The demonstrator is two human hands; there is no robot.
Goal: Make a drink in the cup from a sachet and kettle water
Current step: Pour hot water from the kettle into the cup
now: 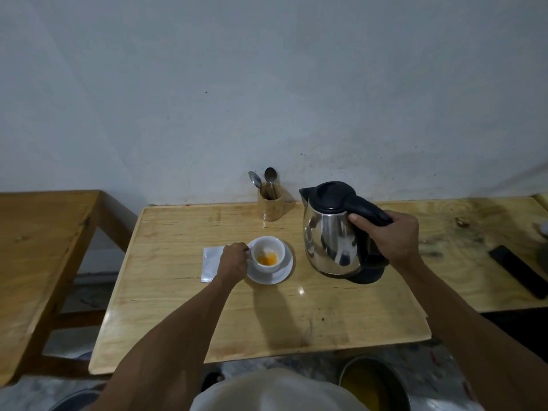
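Right hand (388,237) is wrapped around the black plastic handle of the steel electric kettle (332,232), fingers curled under, thumb on top. Kettle is tilted slightly toward the cup, over its black base (370,272); whether it is clear of the base I cannot tell. Left hand (234,262) pinches the handle of the small white ceramic cup (268,255), steadying it. Cup sits on a white saucer (281,275) near the middle of the pale wooden table (267,321), just left of the kettle; orange powder lies in its bottom, no water yet. Flat white sachet (212,262) lies on the table, partly under the left hand.

Step in hand, as judged: bring kettle to cup and pour. Cup is small, so place the spout low over the rim and tip slowly for a thin stream; keep left fingers outside the rim, away from steam. Stop short of full to leave room for stirring. Two metal spoons (265,180) stand in a wooden holder (271,207) behind the cup, within reach
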